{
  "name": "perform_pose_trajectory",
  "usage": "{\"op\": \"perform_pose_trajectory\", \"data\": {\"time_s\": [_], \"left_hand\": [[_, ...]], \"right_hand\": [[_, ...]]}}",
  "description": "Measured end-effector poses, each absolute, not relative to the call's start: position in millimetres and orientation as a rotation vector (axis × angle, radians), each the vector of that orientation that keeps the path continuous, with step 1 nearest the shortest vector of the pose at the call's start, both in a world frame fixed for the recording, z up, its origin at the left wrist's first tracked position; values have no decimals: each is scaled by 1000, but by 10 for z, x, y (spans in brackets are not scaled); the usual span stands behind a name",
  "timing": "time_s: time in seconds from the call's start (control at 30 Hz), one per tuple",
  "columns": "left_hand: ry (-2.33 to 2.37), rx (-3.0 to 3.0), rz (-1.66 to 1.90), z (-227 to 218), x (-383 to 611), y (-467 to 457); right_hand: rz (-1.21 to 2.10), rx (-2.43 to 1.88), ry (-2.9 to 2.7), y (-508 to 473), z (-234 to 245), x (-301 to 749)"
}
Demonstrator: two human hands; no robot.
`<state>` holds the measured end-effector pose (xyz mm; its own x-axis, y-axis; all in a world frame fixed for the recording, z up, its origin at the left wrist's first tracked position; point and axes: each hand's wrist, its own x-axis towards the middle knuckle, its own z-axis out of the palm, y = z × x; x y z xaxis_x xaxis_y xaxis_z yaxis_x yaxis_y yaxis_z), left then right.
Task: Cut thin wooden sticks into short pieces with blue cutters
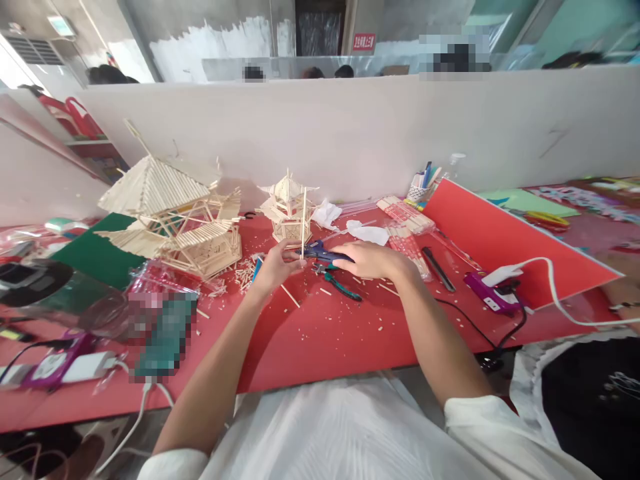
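My left hand (280, 265) is closed on a thin wooden stick (304, 217), which stands nearly upright between its fingers. My right hand (367, 259) grips a blue hand tool (320, 251) whose front end points left and meets or nearly meets the stick's lower part; its exact kind is unclear. Just below it on the red table (305, 360) lie teal-handled pliers (343, 285). Behind my hands stands a small pagoda model (290, 207) built of sticks. Farther left is a larger stick pavilion model (170, 217) with a slatted roof.
Stick offcuts (245, 273) lie left of my hand. Packs of sticks (407, 230), a black utility knife (439, 269) and a leaning red board (505, 247) are at right. Purple power strips (493, 293) with cords sit either side. A phone (167, 333) lies left; a white partition (330, 140) stands behind.
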<state>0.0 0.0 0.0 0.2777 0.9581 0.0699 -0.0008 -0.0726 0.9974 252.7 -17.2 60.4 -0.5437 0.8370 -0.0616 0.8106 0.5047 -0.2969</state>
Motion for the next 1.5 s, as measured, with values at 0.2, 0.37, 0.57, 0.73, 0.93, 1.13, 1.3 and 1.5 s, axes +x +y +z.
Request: {"op": "perform_pose_trajectory", "data": {"time_s": [0.2,0.37,0.57,0.73,0.93,1.13,1.3,1.5], "left_hand": [[980,1333,1028,-55,9,-7],[1000,1287,988,-117,-4,9],[994,1238,955,-140,-46,24],[1013,1223,938,-130,-56,23],[1047,1217,946,-99,-39,5],[1056,1206,942,-125,-46,24],[1049,1233,934,-132,-60,44],[1049,1240,920,-106,-77,35]], "right_hand": [[491,-1425,-2720,-98,653,2397],[433,-1452,-2717,-132,633,2350],[491,-1401,-2713,-103,593,2384],[452,-1381,-2722,-82,558,2370],[460,-1368,-2716,-84,542,2370],[475,-1378,-2732,-90,556,2350],[439,-1406,-2743,-108,575,2321],[367,-1409,-2768,-130,565,2302]]}}
